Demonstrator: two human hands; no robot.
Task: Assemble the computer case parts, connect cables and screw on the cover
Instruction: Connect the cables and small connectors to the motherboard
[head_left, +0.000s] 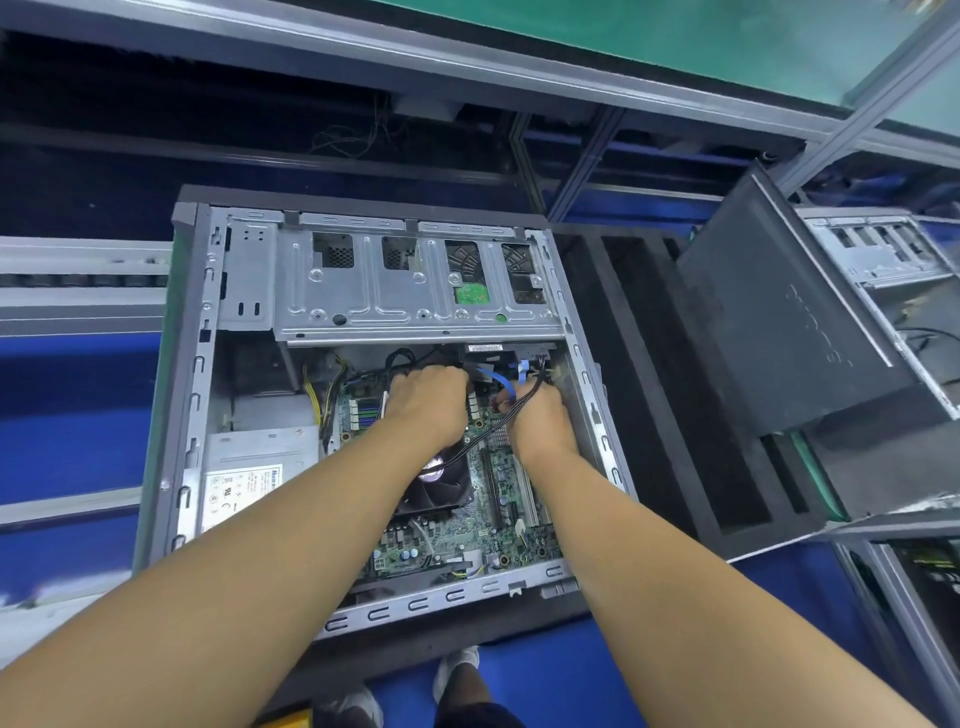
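Computer case (197, 364) lies open side up on a dark pad (467, 636); my right hand (540, 421) grips the black cables (530, 387) above the motherboard (498, 467); my left hand (428, 402) reaches in beside it, fingers tucked under; I cannot tell what they hold.

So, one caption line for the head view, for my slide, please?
Left hand and right hand work inside the open case; the right holds cables over the motherboard.

Grey metal frame rails (467, 67) cross the top of the frame below a green bench surface (675, 31) at upper right, a roller track (78, 280) runs along the left edge above a blue mat (72, 415), and thin loose wires (353, 135) hang in the dark upper-centre gap.
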